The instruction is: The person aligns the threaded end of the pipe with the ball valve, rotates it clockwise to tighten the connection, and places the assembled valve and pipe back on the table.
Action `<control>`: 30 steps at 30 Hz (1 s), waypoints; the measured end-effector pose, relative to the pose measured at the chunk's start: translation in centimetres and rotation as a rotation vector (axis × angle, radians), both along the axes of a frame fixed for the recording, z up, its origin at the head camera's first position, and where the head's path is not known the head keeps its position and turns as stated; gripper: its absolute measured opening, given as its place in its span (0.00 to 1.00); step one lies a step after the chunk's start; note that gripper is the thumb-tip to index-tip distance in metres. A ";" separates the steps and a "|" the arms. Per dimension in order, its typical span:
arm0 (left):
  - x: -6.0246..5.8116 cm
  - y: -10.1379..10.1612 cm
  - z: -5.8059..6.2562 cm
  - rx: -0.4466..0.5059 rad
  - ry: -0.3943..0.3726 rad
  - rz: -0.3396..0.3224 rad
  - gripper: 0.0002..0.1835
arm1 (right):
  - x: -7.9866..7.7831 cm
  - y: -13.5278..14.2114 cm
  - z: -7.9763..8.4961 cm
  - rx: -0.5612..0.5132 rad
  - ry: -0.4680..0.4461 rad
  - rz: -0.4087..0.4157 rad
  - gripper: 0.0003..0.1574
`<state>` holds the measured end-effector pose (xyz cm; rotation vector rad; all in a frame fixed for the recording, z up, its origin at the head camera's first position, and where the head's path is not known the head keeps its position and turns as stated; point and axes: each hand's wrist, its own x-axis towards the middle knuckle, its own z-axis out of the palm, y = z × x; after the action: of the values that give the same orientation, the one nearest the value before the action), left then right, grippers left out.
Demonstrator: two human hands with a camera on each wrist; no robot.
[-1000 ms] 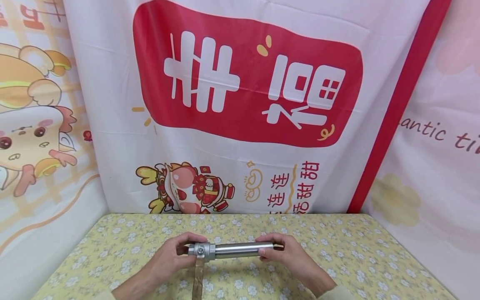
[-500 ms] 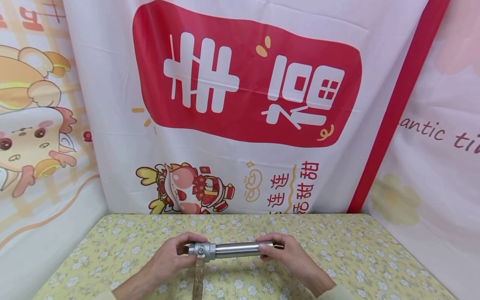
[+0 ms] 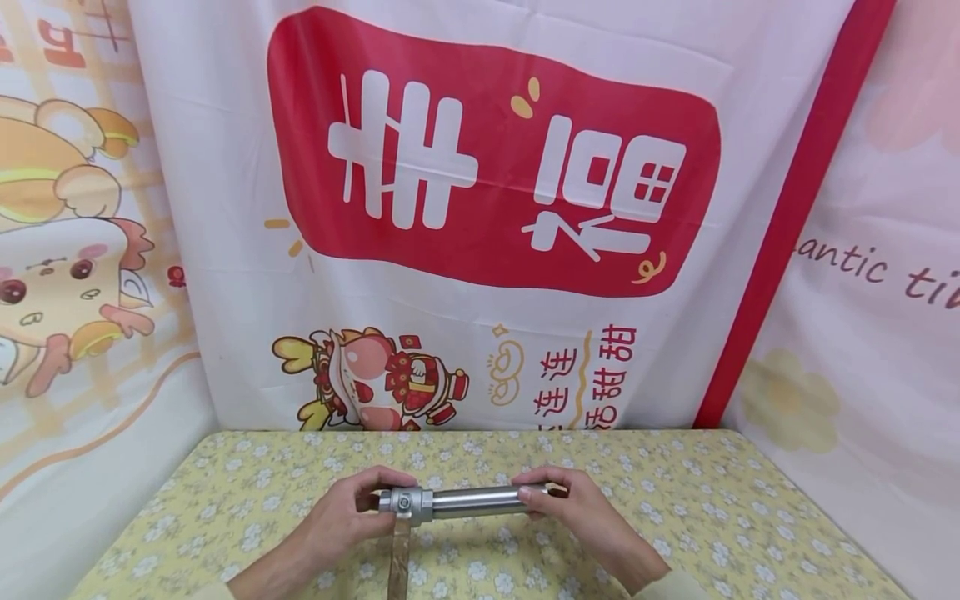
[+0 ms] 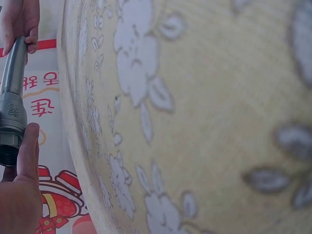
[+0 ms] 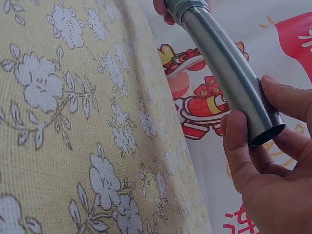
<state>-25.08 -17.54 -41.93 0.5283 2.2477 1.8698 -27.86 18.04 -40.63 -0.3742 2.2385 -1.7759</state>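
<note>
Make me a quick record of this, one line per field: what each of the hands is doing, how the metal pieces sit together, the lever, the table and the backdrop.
Left hand: grips the metal valve
Right hand: holds the metal pipe near its open end
Connection: pipe and valve joined end to end
Orientation: pipe roughly crosswise in front of the person
Lever: extends from the valve toward the person
Table: yellow floral surface
Backdrop: white fabric, red panel, large white sideways characters
</note>
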 end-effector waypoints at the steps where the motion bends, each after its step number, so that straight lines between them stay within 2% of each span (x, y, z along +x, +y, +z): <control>1: 0.0 0.0 0.0 -0.002 -0.004 0.003 0.23 | 0.0 -0.1 0.0 -0.005 0.003 -0.001 0.26; 6: 0.1 0.0 0.2 -0.014 -0.017 0.017 0.22 | 0.0 -0.2 0.0 -0.025 0.009 0.005 0.27; 17: 0.1 -0.1 0.2 -0.024 -0.021 0.024 0.22 | 0.2 0.3 0.1 -0.050 0.021 0.100 0.31; 30: 0.0 -0.1 0.1 -0.020 -0.026 0.009 0.22 | 0.1 0.5 0.0 -0.013 0.008 0.060 0.29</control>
<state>-25.08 -17.59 -41.79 0.4881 2.2539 1.8450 -27.75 18.53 -40.67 -0.4467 2.1980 -1.7632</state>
